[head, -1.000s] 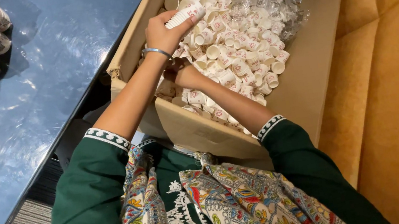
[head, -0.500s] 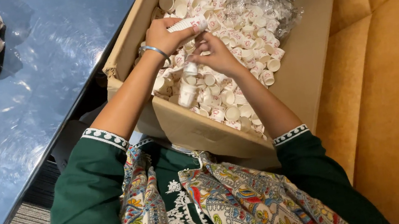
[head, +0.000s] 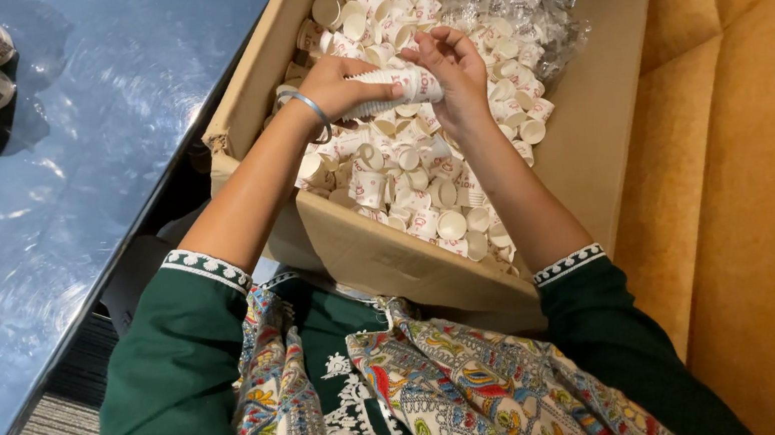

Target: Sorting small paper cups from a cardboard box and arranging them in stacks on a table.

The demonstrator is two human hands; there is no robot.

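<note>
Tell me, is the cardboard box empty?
No, the box is full of small loose paper cups, and both hands hold a stack of cups above them.

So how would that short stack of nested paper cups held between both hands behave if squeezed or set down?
The stack of cups looks light: fingertips alone carry it. Being thin paper, it would probably dent under a hard squeeze. Lying sideways between the left hand and right hand, it could roll, or slide apart.

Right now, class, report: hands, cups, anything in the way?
Left hand and right hand grip a stack of small paper cups above the cardboard box of loose cups. Nothing blocking.
</note>
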